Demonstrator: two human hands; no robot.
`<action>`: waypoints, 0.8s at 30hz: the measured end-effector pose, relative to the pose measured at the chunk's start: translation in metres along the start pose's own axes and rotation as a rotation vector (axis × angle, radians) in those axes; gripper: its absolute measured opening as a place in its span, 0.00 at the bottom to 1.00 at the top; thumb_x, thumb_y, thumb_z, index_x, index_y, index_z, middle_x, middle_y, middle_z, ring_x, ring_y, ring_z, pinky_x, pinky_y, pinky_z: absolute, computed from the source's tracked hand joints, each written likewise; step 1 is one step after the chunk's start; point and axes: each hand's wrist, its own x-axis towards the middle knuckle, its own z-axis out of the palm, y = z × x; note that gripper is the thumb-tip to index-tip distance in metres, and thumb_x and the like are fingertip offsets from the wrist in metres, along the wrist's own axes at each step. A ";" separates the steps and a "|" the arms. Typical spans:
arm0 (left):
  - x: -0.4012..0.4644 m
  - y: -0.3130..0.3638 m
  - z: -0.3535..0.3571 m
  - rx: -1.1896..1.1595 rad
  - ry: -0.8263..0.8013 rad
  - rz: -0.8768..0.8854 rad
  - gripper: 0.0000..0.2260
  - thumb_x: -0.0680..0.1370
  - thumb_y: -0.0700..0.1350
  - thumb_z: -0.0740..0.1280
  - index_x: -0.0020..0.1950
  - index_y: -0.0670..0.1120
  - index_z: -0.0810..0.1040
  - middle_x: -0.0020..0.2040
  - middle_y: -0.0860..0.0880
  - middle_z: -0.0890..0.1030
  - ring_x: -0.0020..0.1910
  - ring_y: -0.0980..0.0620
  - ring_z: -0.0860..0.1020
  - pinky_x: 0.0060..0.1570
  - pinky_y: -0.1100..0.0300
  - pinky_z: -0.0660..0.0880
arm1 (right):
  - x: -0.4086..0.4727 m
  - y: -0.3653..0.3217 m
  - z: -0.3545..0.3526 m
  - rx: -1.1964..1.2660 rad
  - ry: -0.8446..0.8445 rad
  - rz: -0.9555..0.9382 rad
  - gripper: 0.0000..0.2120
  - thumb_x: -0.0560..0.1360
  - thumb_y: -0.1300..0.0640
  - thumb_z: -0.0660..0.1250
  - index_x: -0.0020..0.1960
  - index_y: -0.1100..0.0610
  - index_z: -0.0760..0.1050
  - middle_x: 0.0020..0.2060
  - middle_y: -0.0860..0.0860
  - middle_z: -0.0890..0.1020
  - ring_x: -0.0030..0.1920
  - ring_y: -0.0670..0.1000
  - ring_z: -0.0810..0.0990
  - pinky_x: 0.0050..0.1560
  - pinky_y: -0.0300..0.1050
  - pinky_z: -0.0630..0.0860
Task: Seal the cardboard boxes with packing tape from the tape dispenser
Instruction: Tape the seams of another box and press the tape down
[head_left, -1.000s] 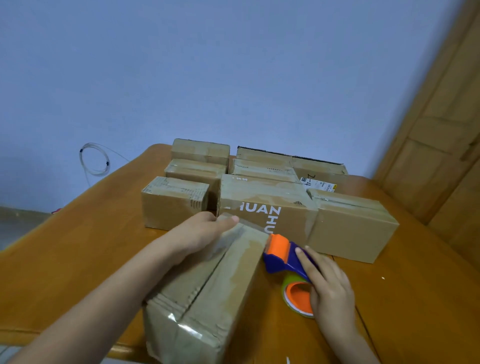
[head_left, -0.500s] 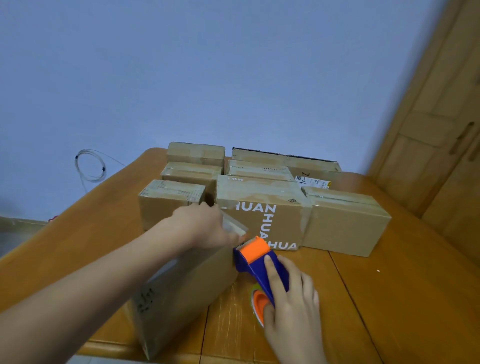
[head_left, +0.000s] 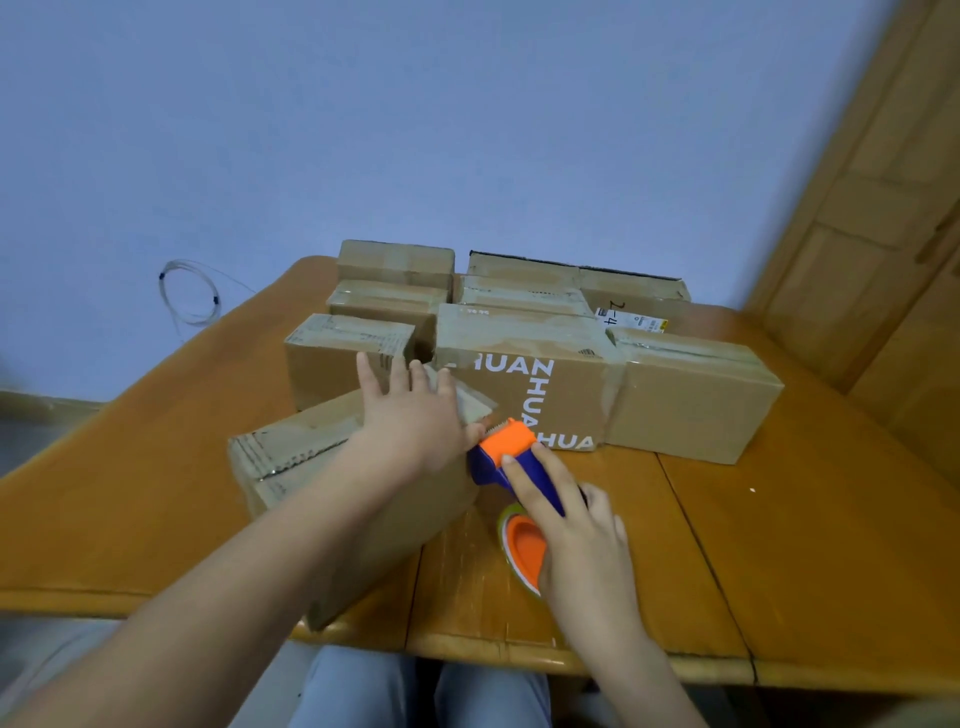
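With the left hand (head_left: 415, 421) laid flat, fingers straight, on the near cardboard box (head_left: 332, 499) at the front worktop (head_left: 779, 545) edge and the right hand (head_left: 576, 530) gripping the tape dispenser (head_left: 511, 462) at its far end, treat the box as probably light, stiff and liable to slide, so brace its top and hold the dispenser by its handle.

free: table (head_left: 779, 545) right edge and near-right corner, bare wood | blocked: far edge walled by stacked boxes (head_left: 519, 332) (touching, no gaps) | near-left: box (head_left: 322, 499) overhangs near edge
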 end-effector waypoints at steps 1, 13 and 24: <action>0.000 0.002 0.000 -0.010 -0.004 -0.013 0.36 0.79 0.66 0.46 0.79 0.45 0.43 0.79 0.40 0.46 0.78 0.41 0.42 0.69 0.34 0.36 | 0.000 -0.001 -0.001 0.002 -0.011 0.008 0.59 0.46 0.68 0.81 0.72 0.44 0.64 0.67 0.49 0.71 0.48 0.57 0.79 0.37 0.48 0.77; -0.002 0.003 0.011 -0.200 0.021 -0.008 0.38 0.80 0.64 0.53 0.79 0.43 0.41 0.78 0.39 0.42 0.77 0.41 0.41 0.74 0.42 0.42 | -0.003 -0.008 -0.010 -0.008 -0.137 0.074 0.60 0.38 0.62 0.83 0.69 0.44 0.68 0.63 0.50 0.77 0.43 0.56 0.80 0.31 0.46 0.76; -0.002 0.002 0.011 -0.227 0.023 0.001 0.38 0.79 0.65 0.52 0.79 0.43 0.42 0.78 0.39 0.43 0.77 0.41 0.41 0.73 0.42 0.41 | 0.004 -0.011 -0.036 -0.061 -0.330 0.049 0.50 0.64 0.62 0.76 0.75 0.37 0.54 0.76 0.46 0.59 0.59 0.59 0.72 0.50 0.54 0.73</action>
